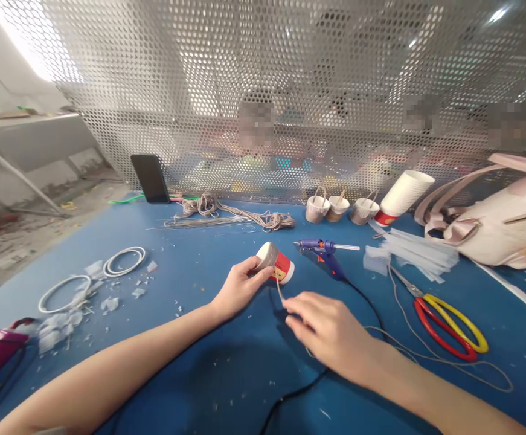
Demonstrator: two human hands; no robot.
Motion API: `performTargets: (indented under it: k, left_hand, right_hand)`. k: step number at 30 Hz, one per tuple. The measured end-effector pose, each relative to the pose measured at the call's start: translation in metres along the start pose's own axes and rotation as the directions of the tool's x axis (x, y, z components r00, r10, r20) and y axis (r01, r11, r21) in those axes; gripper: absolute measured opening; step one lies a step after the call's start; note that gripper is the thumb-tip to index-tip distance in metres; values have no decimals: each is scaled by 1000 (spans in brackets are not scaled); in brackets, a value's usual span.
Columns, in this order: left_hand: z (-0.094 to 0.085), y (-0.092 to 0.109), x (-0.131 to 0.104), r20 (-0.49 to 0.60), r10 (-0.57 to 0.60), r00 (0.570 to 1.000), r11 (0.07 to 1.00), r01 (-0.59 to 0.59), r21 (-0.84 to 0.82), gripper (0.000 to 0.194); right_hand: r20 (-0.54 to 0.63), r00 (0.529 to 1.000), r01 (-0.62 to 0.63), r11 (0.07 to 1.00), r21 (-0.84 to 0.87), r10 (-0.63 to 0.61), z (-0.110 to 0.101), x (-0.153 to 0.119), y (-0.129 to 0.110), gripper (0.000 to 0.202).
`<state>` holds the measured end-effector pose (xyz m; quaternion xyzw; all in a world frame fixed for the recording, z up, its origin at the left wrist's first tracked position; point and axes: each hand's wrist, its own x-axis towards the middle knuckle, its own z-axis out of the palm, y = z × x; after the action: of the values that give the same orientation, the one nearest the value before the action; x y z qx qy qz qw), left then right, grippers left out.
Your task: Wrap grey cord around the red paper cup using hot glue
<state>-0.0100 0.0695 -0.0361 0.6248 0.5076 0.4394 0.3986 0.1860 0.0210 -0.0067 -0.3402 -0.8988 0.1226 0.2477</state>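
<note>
A paper cup [284, 266], red and white with grey cord wound round part of it, lies tilted in my left hand [241, 283]. The fingers of that hand are closed around the cord-covered end. From the cup a length of cord [279, 291] runs down to my right hand [323, 329], which pinches it between thumb and fingers. The loose cord [448, 361] trails on to the right across the table. Just beyond the cup, a blue hot glue gun [323, 249] lies on its side with a clear glue stick in its back.
Scissors [448, 323], clear glue sticks [419, 251], stacked paper cups [403, 196] and a pale bag [507, 211] are on the right. Small cord-wrapped cups [317, 208] and cord bundles [230, 214] line the back. White rings [124, 261] and scraps lie left.
</note>
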Motion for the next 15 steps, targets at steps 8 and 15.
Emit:
performTargets:
  k: [8, 15]
  left_hand:
    - [-1, -1, 1, 43, -52, 998, 988, 57, -145, 31]
    - [0, 0, 0, 87, -77, 993, 964, 97, -249, 23]
  right_hand:
    - [169, 971, 208, 945, -251, -168, -13, -52, -21, 26]
    - [191, 934, -298, 954, -45, 301, -56, -38, 14, 24]
